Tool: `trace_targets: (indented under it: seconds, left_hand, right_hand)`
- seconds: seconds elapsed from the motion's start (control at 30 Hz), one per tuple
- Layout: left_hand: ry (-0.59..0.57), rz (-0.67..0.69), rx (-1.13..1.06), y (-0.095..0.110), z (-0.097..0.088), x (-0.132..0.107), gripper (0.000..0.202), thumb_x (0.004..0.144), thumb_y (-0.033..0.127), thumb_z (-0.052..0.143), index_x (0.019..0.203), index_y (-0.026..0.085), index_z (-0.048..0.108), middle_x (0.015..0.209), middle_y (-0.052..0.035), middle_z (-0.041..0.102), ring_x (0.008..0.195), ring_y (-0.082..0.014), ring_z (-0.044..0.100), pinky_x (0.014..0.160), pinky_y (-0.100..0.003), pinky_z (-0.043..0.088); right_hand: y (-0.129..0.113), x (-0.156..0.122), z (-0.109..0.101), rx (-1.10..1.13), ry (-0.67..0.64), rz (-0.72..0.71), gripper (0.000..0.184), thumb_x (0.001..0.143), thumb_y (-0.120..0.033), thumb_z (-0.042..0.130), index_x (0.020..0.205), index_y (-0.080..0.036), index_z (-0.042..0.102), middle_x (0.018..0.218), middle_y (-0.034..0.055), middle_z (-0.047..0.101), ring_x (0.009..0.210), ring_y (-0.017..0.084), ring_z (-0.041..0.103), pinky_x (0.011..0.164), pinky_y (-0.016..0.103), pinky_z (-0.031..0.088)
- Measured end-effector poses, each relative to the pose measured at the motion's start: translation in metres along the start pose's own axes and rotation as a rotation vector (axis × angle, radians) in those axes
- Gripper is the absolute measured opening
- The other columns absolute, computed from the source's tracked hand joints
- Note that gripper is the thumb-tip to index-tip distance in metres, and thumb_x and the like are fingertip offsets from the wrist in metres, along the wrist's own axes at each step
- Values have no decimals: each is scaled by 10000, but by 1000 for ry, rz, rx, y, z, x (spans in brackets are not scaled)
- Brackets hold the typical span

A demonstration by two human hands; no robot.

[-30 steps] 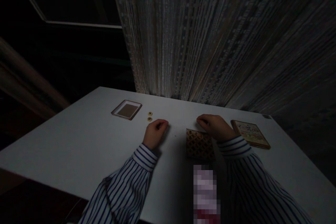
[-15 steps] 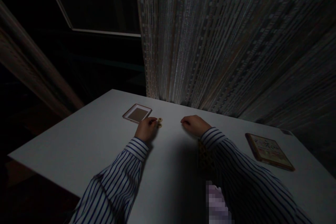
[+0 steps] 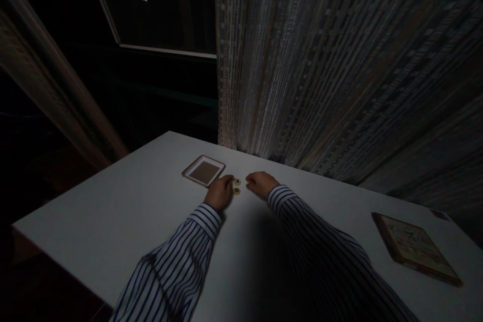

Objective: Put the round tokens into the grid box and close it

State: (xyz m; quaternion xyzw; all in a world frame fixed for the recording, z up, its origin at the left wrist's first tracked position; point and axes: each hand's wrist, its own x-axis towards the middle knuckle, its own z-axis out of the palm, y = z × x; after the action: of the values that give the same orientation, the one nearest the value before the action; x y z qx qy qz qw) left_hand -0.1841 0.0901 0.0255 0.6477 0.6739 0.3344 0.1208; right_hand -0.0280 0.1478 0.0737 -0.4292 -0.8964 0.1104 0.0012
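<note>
Two small round wooden discs with dark marks, the upper disc (image 3: pixel 237 181) and the lower disc (image 3: pixel 236 191), lie one behind the other on the white table (image 3: pixel 143 201). Immediately left of them rests my left hand (image 3: pixel 220 193), fingers curled, fingertips at or very near the discs' edge. From the right, my right hand (image 3: pixel 261 184) comes close to the discs with its fingers bent together; whatever they may hold is hidden. Just beyond my left hand is a shallow open box part (image 3: pixel 184 175) with a pale rim and brownish inside.
A flat box with a printed picture (image 3: pixel 417 246) lies at the right of the table. A small dark flat item (image 3: pixel 439 215) is at the far right corner. A string curtain (image 3: pixel 287 60) hangs along the back edge. The room is dim.
My right hand has moved left, closer to the discs. A dark grid-like thing seen earlier under my right forearm no longer shows. The view has shifted slightly.
</note>
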Motion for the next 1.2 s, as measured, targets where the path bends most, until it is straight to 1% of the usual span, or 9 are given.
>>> trace_targets:
  seconds: [0.13,0.27,0.43,0.57,0.67,0.77,0.93,1.07,1.2]
  left_hand:
    - [-24,10,56,-1,1,2,324,821,186,366,1058,138,583,972,-115,653,910,-207,597,814,-314,445]
    - [-27,16,70,-3,3,4,321,829,184,356,1051,129,581,965,-128,651,912,-220,594,801,-327,444]
    - [-28,19,54,-4,6,7,322,837,199,352,1059,125,573,954,-129,653,893,-218,599,793,-321,443]
    - [-41,0,4,-4,7,9,314,835,195,363,1062,126,569,972,-121,651,911,-205,597,810,-305,440]
    - [-23,-14,-53,-5,8,9,305,821,181,385,1054,123,573,983,-118,648,922,-203,594,820,-303,441]
    - [37,-30,-153,-7,10,10,293,808,209,420,1041,132,580,986,-111,647,928,-210,592,824,-316,443]
    - [130,-110,-446,-6,7,14,272,774,248,477,988,126,594,938,-104,660,879,-203,605,810,-330,452]
    - [172,-179,-661,4,-2,15,237,738,239,522,930,119,592,884,-88,668,844,-182,609,827,-339,444]
    - [171,-247,-875,17,-10,12,233,683,245,585,882,123,585,803,-59,669,784,-164,613,800,-331,454]
  right_hand:
    - [-3,12,6,-8,-3,-12,286,779,-303,473,1011,-204,606,988,58,648,936,177,564,732,246,382]
    - [-5,21,11,-21,-10,-26,304,781,-328,475,1027,-201,601,971,64,644,908,176,570,703,245,382]
    - [-9,27,15,-49,-9,-45,243,784,-309,472,932,-206,635,937,60,644,888,170,572,689,239,374]
    - [-10,29,17,-80,6,-46,249,793,-311,462,936,-205,636,951,70,638,892,178,572,690,250,377]
    - [-12,28,17,-109,33,-57,254,800,-315,457,946,-199,630,951,77,636,891,188,571,695,263,381]
    - [-14,24,13,-138,73,-86,270,822,-326,424,942,-186,621,954,87,631,886,202,568,705,285,381]
    - [-18,15,1,-179,166,-140,307,860,-349,368,985,-175,588,964,90,621,902,206,555,738,304,369]
    - [-19,7,-7,-194,249,-194,290,864,-340,381,1003,-175,576,949,77,626,897,197,554,734,301,367]
    - [-18,-3,-15,-190,279,-216,259,850,-313,432,1020,-175,570,964,70,626,914,192,547,743,302,364]
